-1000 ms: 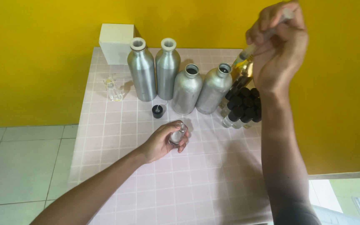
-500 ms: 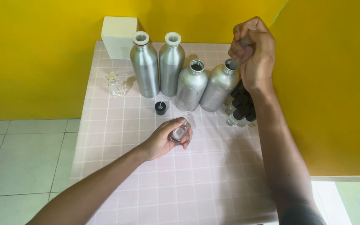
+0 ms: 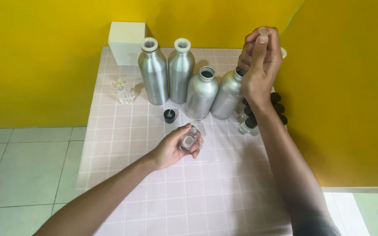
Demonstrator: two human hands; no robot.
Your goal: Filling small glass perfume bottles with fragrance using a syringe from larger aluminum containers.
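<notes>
My left hand (image 3: 171, 150) rests on the pink tiled table (image 3: 206, 192) and holds a small clear glass bottle (image 3: 189, 140), tilted, with its mouth uncovered. My right hand (image 3: 259, 65) is closed in a fist over the mouth of the rightmost aluminium bottle (image 3: 226, 98). It grips a thin pale dropper-like tool (image 3: 263, 31), with the thumb on its top end. The tool's lower part is hidden by the fingers. A small black cap (image 3: 169, 116) lies on the table just beyond my left hand.
Several tall aluminium bottles (image 3: 154, 76) stand in a row at the back, two with white collars. Behind them sits a white box (image 3: 127, 41). A small glass bottle (image 3: 123, 92) stands at the left. Black-capped little bottles (image 3: 249, 126) cluster by the right yellow wall (image 3: 346, 109).
My right hand has come down from above with the dropper-like tool and now sits over the rightmost aluminium bottle's mouth. My left hand still holds the small glass bottle in place.
</notes>
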